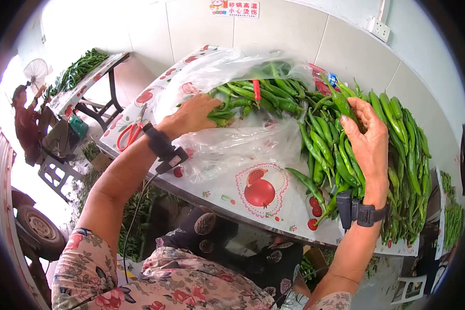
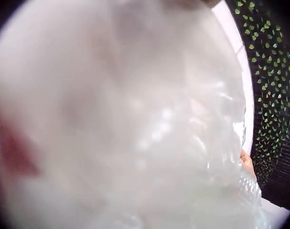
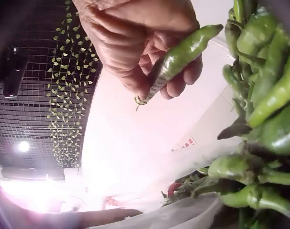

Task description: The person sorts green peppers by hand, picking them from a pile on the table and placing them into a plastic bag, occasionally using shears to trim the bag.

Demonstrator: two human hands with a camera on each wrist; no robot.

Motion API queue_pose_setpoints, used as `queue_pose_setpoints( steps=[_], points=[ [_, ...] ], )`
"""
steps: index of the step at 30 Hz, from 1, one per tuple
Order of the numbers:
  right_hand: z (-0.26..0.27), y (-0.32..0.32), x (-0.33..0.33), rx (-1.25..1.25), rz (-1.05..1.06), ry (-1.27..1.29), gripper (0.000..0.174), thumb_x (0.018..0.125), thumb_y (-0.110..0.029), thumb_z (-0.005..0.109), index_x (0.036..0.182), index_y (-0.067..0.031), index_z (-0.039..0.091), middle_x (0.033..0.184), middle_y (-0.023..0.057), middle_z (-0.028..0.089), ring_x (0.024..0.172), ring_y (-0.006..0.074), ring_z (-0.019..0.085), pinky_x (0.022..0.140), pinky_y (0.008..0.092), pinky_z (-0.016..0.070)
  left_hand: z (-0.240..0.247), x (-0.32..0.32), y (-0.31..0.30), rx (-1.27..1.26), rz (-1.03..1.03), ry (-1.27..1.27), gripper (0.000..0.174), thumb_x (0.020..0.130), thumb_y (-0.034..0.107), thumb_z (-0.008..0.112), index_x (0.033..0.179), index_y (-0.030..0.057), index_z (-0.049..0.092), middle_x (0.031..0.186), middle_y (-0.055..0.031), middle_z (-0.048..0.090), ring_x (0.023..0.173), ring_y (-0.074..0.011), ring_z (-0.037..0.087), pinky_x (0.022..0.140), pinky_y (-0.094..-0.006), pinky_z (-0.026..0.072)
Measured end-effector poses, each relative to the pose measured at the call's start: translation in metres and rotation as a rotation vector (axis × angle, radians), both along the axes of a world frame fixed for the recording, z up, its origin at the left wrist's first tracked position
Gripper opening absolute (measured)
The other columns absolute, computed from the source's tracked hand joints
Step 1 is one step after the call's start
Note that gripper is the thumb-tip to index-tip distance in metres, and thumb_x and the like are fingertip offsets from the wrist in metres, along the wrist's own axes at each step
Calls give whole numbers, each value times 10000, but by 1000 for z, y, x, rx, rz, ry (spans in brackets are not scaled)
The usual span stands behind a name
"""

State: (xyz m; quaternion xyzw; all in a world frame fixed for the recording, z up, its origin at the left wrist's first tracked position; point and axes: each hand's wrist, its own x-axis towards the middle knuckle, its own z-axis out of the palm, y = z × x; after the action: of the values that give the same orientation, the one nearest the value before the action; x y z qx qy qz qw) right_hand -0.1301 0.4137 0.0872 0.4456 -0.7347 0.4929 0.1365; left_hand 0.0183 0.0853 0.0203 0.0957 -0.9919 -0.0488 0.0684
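Observation:
My right hand (image 1: 369, 137) pinches one green chili pepper (image 3: 185, 55) between thumb and fingers, above a heap of loose green chilies (image 1: 341, 160). In the right wrist view the chili lies slantwise across the fingers, its stem by the thumb. On the other side my left hand (image 1: 191, 113) reaches into the mouth of a clear plastic bag (image 1: 227, 150), against the green chilies (image 1: 274, 98) inside. Its fingertips are hidden there, and I cannot tell whether they grip any. A red chili (image 1: 256, 90) lies on top in the bag. Blurred plastic (image 2: 159, 129) fills the left wrist view.
Red-handled scissors (image 1: 132, 132) lie on the patterned tablecloth (image 1: 222, 181) left of the bag. A taller pile of chilies (image 1: 405, 155) reaches the table's right edge. At far left, a person (image 1: 28, 121) sits by another table (image 1: 101, 70) bearing green chilies.

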Motion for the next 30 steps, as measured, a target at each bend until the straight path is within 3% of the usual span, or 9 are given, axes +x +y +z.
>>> queue_pose_setpoints(
  steps=[4,7,13,16,19,20,23,26,30],
  points=[
    [-11,-5,-15,-5,22,-42,317,816,-32,605,1121,36,555,1039,132,637,969,181,596,880,301,450,-16,-7,-12,5,-256,228,643,699,113,669,1279,35,404,1145,-213,532,1092,-364,495,937,-409,394],
    [-12,-10,-21,41,55,-84,316,820,-33,600,1123,40,551,1040,129,636,962,178,593,874,298,450,-15,-16,-10,148,-229,176,669,697,98,663,1300,24,382,1121,-221,540,1075,-360,508,918,-412,404],
    [1,-17,-28,-15,83,-55,297,808,-56,611,1091,28,575,1017,115,647,941,165,594,855,287,451,6,-17,1,115,-88,25,663,712,131,665,1315,79,395,1108,-229,570,1055,-339,549,872,-401,431],
    [-9,-12,-33,10,71,-97,305,809,-92,624,1092,12,580,1031,133,644,969,186,598,850,304,462,10,-14,7,144,23,60,581,742,208,687,1262,88,458,1048,-218,605,966,-343,591,813,-398,455],
    [-14,-6,-39,-29,103,-201,358,827,-112,621,1156,9,545,1108,160,609,1066,236,567,889,356,462,3,-14,-2,161,-8,178,545,758,309,707,1206,74,503,1001,-206,620,918,-339,610,783,-391,467],
    [-12,-3,-38,-33,65,-180,360,829,-104,615,1162,9,540,1107,163,609,1067,237,567,890,350,462,2,-15,-3,165,-3,214,553,776,376,696,1201,80,503,989,-204,616,901,-336,607,778,-391,466],
    [-13,3,-39,-54,1,-125,354,832,-86,600,1166,9,533,1096,157,613,1044,229,575,876,334,465,1,-14,8,-47,-35,186,530,777,341,688,1204,90,498,946,-198,614,857,-342,603,748,-399,466],
    [-12,8,-35,-42,-51,-111,345,831,-64,590,1164,4,533,1087,145,619,1015,211,585,856,319,466,2,-13,17,-35,-23,181,512,812,434,622,1175,93,499,849,-209,603,838,-356,594,710,-434,459],
    [-21,6,-44,-125,2,-114,348,833,-22,576,1177,-5,529,1084,117,621,973,167,584,842,280,450,0,-10,-3,3,-41,235,453,773,285,633,1165,100,499,759,-187,590,747,-336,597,655,-430,450]
  ],
)
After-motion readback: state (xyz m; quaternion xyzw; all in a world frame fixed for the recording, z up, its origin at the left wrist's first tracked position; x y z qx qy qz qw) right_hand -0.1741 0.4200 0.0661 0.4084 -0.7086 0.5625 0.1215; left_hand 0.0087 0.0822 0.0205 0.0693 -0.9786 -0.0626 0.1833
